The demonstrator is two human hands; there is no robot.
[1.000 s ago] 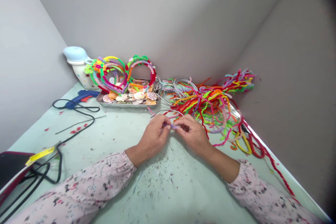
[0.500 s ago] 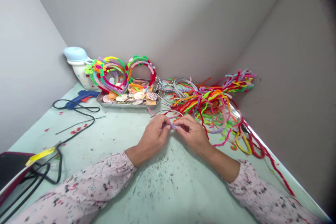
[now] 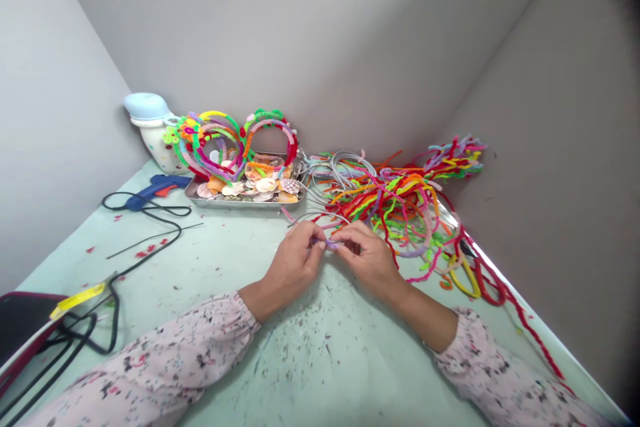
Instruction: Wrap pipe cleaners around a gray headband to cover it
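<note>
**Purple strip pinched between two sets of fingertips**

At far left lies a blue glue gun, then a metal tray of shells with colourful hoops standing over it. The shells look hard and probably brittle at the edges.

Nearer, the left hand is closed to a pinch, thumb against fingers, on one end of the purple strip. The strip is at the middle of the table, between the hands, mostly hidden by fingers. It looks fuzzy and should be very light, soft and easily bent, hardly slippery; the risk is crushing or kinking it rather than breaking it. A fingertip hold near each end seems the right one, with little force.

The right hand pinches the other end, thumb and forefinger nearly together, the remaining fingers curled. A grey wire arcs just behind both hands; whether it touches them I cannot tell. Beyond, to the right, lie tangled fuzzy stems, then yellow and red handles.
</note>
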